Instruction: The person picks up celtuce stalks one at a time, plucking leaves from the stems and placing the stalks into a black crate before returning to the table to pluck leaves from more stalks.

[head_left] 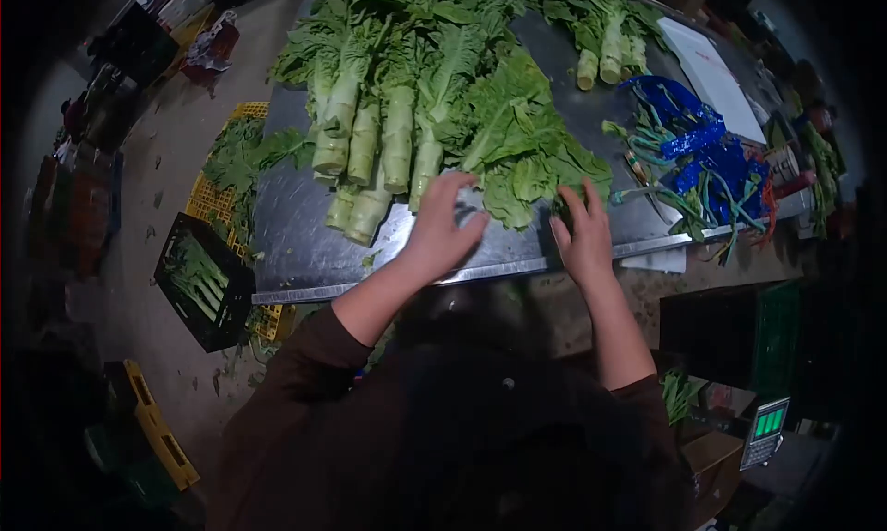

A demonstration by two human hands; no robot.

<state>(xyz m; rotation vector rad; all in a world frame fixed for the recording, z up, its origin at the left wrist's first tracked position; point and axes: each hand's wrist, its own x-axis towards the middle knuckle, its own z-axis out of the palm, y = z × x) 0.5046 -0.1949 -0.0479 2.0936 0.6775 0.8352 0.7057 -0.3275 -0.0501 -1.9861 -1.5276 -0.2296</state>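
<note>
Both hands are over the front part of a metal table (305, 254). My left hand (445, 228), fingers apart, is beside the lower ends of thick pale-green stalks (397, 148) with leafy tops. My right hand (584, 231) has its fingers spread at the lower edge of loose green leaves (527, 152). The leaves lie between and just beyond the two hands. Neither hand has anything visible in its grip; whether the fingertips touch the leaves is hard to tell.
More stalks (610, 51) lie at the back right. Blue material with green ties (698, 148) and a white board (711, 74) are on the right. A yellow crate (211, 199) and a black crate (199, 282) stand left of the table; a lit scale display (769, 423) is lower right.
</note>
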